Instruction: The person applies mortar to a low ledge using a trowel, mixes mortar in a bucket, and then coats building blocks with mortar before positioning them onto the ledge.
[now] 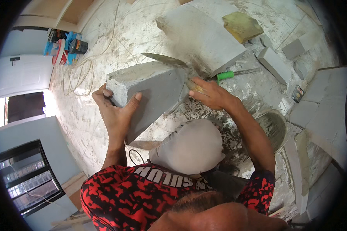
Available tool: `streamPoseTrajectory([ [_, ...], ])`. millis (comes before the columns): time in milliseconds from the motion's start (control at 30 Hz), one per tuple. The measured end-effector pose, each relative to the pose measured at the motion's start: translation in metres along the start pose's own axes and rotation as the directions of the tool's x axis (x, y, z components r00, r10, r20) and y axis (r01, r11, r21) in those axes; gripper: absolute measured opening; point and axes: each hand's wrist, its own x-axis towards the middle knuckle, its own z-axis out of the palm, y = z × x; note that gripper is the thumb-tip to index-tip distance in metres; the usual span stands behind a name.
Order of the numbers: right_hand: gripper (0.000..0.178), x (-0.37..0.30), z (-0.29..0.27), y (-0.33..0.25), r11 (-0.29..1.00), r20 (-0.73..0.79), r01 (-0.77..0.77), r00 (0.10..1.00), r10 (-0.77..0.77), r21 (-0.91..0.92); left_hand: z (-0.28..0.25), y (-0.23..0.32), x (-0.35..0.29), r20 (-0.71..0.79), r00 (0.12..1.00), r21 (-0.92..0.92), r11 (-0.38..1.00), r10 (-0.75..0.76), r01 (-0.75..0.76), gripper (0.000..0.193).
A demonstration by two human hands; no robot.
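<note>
My left hand (117, 115) grips the left end of a grey lightweight concrete block (156, 94), thumb on its near face and fingers round the far side. The block is held tilted above my bent knee (191, 144). My right hand (212, 94) is closed round the short handle of a trowel (164, 59). The trowel's blade lies along the block's upper edge at the right end; I cannot tell how much of it touches. Just beyond my right hand, a green-handled tool with a thin metal shaft (225, 76) lies by a large pale slab (200, 32).
A round bucket of grey mortar (272, 129) stands right of my right forearm. Cut block pieces (273, 63) and a yellowish chunk (243, 27) lie at the far right. At the left are a coiled cable (81, 73) and a dark tub (78, 46). Dust and mortar smears cover the tiled floor.
</note>
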Motion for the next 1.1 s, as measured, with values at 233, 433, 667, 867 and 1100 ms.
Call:
streamPoseTrajectory([
  [233, 0.062, 0.006, 0.011, 0.002, 0.982, 0.005, 0.100, 0.995, -0.101, -0.160, 0.002, -0.001, -0.002, -0.007, 1.000, -0.051, 0.998, 0.026, -0.027, 0.069],
  [433, 0.060, 0.002, 0.011, -0.008, 0.978, 0.058, 0.181, 0.983, -0.175, -0.102, -0.001, 0.001, -0.006, -0.033, 0.999, -0.085, 0.996, -0.006, 0.003, 0.068],
  [667, 0.060, 0.010, 0.005, 0.022, 0.975, 0.008, 0.059, 0.998, -0.058, -0.215, -0.002, 0.002, -0.001, 0.003, 0.999, 0.079, 0.996, -0.042, 0.042, 0.066],
  [867, 0.062, 0.021, 0.006, 0.030, 0.984, 0.012, 0.087, 0.996, -0.086, -0.155, -0.006, -0.005, 0.002, -0.008, 1.000, -0.051, 0.999, 0.000, -0.001, 0.066],
  [1100, 0.055, 0.015, 0.008, -0.015, 0.963, 0.060, 0.102, 0.994, -0.090, -0.248, -0.015, -0.014, -0.003, 0.018, 0.999, -0.027, 0.999, -0.027, 0.028, 0.068],
])
